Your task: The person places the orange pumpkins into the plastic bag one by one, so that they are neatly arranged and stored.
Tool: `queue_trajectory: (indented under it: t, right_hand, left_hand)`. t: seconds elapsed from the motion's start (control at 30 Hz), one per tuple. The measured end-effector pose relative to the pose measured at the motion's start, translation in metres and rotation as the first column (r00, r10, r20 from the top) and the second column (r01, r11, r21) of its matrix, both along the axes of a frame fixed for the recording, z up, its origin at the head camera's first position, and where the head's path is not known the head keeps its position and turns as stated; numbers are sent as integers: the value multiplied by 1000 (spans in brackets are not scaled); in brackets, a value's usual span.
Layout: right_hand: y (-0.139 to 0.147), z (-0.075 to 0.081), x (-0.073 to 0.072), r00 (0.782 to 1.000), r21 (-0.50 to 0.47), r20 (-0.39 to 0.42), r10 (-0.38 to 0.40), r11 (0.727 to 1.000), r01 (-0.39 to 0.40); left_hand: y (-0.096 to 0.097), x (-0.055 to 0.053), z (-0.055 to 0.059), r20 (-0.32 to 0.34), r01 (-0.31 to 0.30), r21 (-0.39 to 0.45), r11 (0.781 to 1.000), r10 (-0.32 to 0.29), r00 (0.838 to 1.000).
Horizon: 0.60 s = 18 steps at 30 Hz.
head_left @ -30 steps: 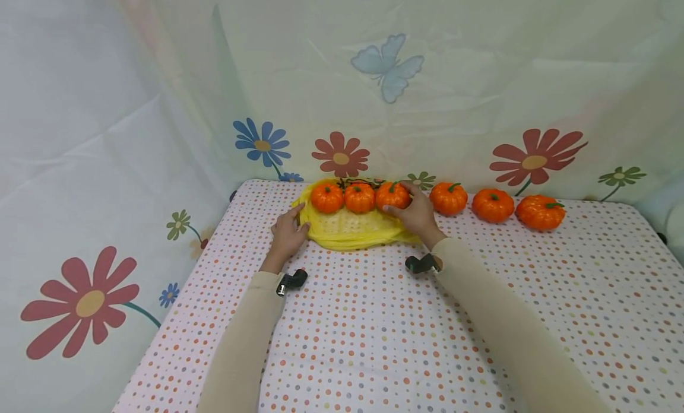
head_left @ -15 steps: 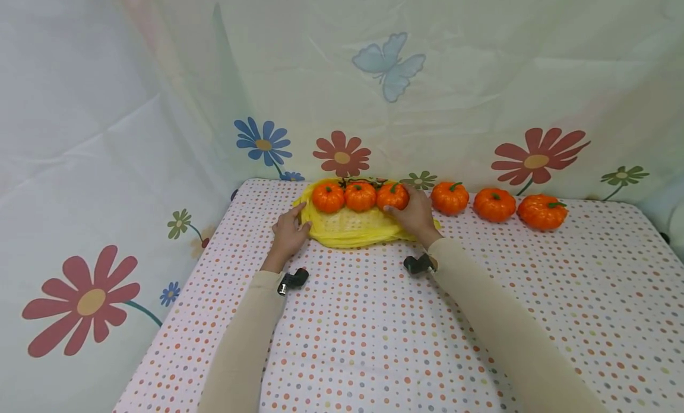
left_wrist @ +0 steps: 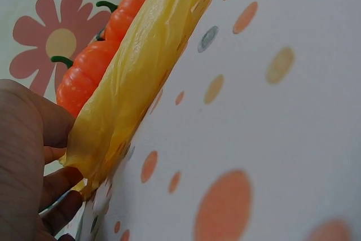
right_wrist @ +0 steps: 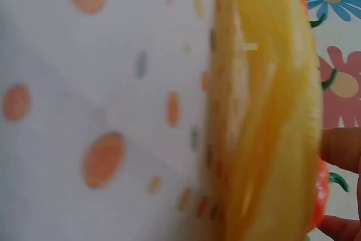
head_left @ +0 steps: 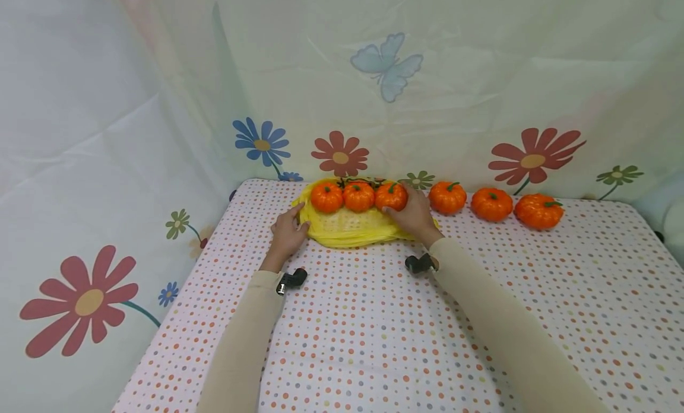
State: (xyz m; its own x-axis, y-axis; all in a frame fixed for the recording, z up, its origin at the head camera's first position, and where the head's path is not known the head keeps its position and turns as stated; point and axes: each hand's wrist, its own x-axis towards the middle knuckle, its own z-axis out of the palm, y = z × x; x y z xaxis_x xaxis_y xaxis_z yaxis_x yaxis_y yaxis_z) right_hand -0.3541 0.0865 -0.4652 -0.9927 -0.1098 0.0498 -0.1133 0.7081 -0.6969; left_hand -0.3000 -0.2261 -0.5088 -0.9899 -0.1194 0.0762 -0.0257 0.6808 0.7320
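Note:
A yellow plastic bag [head_left: 347, 240] lies spread at the back of the table with its rim rolled up like a low wall. Three small orange pumpkins stand in a row inside it: a left pumpkin [head_left: 326, 197], a middle pumpkin [head_left: 358, 197] and a right pumpkin [head_left: 390, 197]. My left hand [head_left: 288, 230] pinches the bag's left edge; in the left wrist view its fingers [left_wrist: 61, 183] sit on the yellow film. My right hand [head_left: 415, 214] holds the right pumpkin from its right side, thumb in front. The bag's rim hides much of that pumpkin in the right wrist view.
To the right of the bag another three pumpkins line the back of the table: one near my hand [head_left: 447, 197], a flatter pumpkin [head_left: 491, 204] and a tilted pumpkin [head_left: 538, 211]. A flower-printed curtain [head_left: 454, 104] rises right behind. The dotted tablecloth [head_left: 342, 330] covers the table.
The right hand's fingers have drawn in closer around the right pumpkin. The bag's right end now shows out past the right wrist. The left hand and other pumpkins have stayed put.

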Motion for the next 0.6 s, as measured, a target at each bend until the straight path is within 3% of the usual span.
queue_trajectory:
  t: [0.3, 0.6]
  right_hand:
    - [31, 16, 17, 999, -163, 29, -32, 986, 36]
    - [56, 18, 47, 996, -219, 12, -85, 972, 86]
  left_hand:
    - [5, -4, 0, -10, 7, -8, 1000, -7, 1000]
    - [2, 2, 2, 3, -5, -18, 1000, 5, 1000]
